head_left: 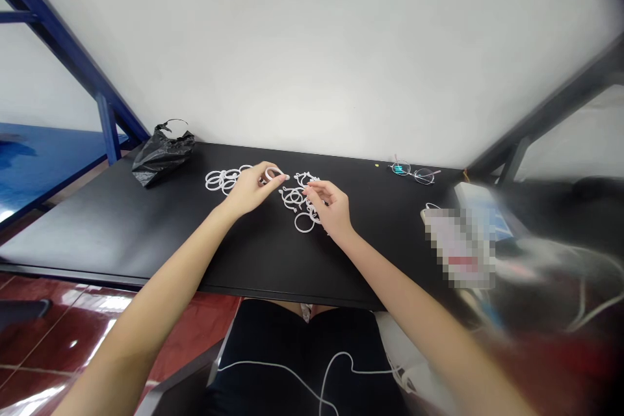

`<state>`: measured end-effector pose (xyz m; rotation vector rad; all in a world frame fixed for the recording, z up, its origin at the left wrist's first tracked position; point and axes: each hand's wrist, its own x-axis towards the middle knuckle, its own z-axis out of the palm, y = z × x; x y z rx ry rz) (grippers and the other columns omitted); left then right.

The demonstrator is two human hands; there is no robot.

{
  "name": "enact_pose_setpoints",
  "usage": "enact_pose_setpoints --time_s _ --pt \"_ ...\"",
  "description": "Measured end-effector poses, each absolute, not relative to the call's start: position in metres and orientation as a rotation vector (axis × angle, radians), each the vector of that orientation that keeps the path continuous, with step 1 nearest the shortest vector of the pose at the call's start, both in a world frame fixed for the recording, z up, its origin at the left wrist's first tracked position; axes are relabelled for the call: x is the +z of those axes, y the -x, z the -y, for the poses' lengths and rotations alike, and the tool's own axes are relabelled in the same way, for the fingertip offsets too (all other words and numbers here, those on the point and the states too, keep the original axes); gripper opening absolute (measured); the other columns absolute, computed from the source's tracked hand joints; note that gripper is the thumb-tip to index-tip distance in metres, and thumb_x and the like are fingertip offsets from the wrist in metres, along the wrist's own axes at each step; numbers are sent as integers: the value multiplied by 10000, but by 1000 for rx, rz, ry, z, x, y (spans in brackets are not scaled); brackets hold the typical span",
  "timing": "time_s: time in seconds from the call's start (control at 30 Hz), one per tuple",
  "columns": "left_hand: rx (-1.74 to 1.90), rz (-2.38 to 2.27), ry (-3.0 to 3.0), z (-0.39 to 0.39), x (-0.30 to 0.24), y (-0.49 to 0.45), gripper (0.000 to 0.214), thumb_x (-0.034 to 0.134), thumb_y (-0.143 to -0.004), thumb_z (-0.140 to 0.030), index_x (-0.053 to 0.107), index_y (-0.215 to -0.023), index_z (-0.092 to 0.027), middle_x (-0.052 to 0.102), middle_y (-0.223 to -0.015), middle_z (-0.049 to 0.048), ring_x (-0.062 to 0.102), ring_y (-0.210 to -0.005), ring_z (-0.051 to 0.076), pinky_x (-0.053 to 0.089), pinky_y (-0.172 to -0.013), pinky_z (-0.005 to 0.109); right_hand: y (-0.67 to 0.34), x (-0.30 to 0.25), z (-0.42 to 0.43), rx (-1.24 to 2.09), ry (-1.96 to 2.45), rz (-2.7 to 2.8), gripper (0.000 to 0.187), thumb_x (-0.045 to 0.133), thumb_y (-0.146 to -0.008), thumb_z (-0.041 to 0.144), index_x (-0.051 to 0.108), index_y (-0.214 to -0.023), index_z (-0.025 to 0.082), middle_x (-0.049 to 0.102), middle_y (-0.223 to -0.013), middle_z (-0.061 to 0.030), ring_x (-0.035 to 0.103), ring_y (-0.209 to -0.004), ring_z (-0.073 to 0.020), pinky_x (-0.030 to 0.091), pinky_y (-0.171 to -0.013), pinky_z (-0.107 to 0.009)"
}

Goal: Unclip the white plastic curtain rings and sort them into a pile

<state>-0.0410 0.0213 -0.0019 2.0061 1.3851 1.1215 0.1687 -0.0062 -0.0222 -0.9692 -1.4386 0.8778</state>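
Observation:
My left hand (251, 190) is closed around a white plastic ring (273, 173), which shows between thumb and fingers above the black table (234, 253). To its left, several similar rings (214, 181) lie in an overlapping group, partly covered by the hand. My right hand (331, 207) is at a second loose pile of white rings (293, 197), its thumb and fingertips drawn together over the pile. Whether a ring is between those fingertips is too small to tell. One ring (304, 223) lies flat at the near side of this pile.
A crumpled black plastic bag (163, 153) sits at the back left. Eyeglasses (412, 172) lie at the back right, near the wall (312, 65). Boxes (480, 211) and a blurred clear plastic bag (550, 279) occupy the right end. A white cable (273, 364) crosses my lap.

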Motion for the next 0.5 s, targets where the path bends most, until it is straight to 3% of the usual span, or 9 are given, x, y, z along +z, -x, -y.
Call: enact_pose_setpoints --time_s 0.1,0.27,0.5 --pt "1114 -1827 -2232 -25 4 62 410 652 -796 -562 630 -950 -184 629 -843 64 607 -759 211 460 -694 289 -170 -21 7 918 977 1429 211 642 -846 398 681 -909 201 737 -858 -65 703 -777 -190 577 -710 -316" --pt "620 -2342 -2127 -28 8 87 444 597 -808 -571 612 -975 -159 625 -993 129 596 -974 306 473 -762 346 -170 -21 7 926 988 1431 192 630 -847 375 677 -859 190 729 -823 -60 673 -697 -170 548 -624 -284" --pt "219 -2483 -2082 -29 2 92 560 540 -830 -596 616 -1086 -104 590 -1136 220 520 -1124 393 468 -857 450 -170 -20 8 917 985 1450 173 621 -842 351 680 -826 189 719 -801 -54 643 -655 -159 524 -597 -277"
